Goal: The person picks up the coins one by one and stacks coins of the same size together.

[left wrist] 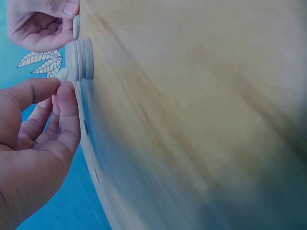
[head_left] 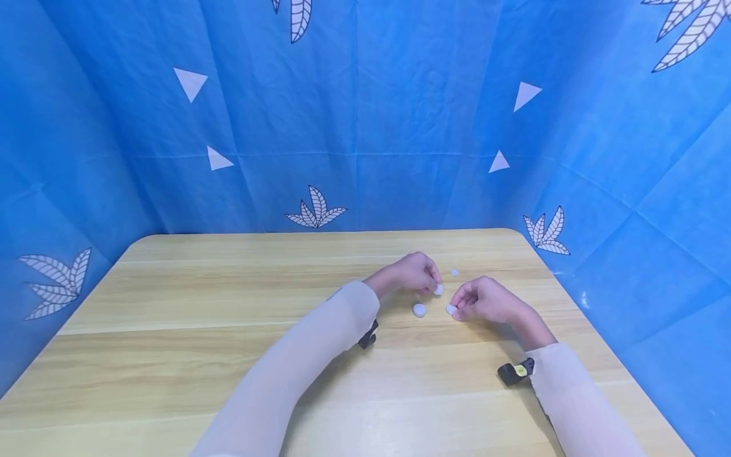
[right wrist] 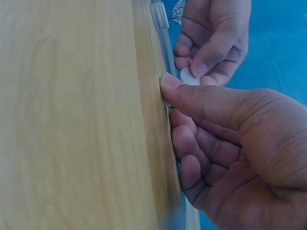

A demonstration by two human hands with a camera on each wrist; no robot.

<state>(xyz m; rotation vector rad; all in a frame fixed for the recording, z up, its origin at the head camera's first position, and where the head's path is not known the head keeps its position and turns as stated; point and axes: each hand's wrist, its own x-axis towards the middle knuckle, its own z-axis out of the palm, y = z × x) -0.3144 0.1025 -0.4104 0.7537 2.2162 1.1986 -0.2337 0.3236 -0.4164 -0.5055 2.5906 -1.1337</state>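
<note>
My left hand (head_left: pixel 412 271) pinches a small white disc (head_left: pixel 438 289) between thumb and forefinger, held just above the table; the left wrist view shows the same disc (left wrist: pixel 63 74) at the fingertips. My right hand (head_left: pixel 490 299) has its thumb and curled fingers on another white disc (head_left: pixel 451 309), low at the tabletop. In the right wrist view the right hand (right wrist: pixel 230 139) mostly covers its disc. Between the hands and nearer to me stands a short stack of white discs (head_left: pixel 419 310), several layers thick in the left wrist view.
A smaller white disc (head_left: pixel 454 272) lies on the wooden table (head_left: pixel 200 330) beyond the right hand. Blue cloth (head_left: pixel 400 114) with leaf and triangle prints hangs behind the table and on both sides. Black wrist straps (head_left: pixel 514 373) sit at the cuffs.
</note>
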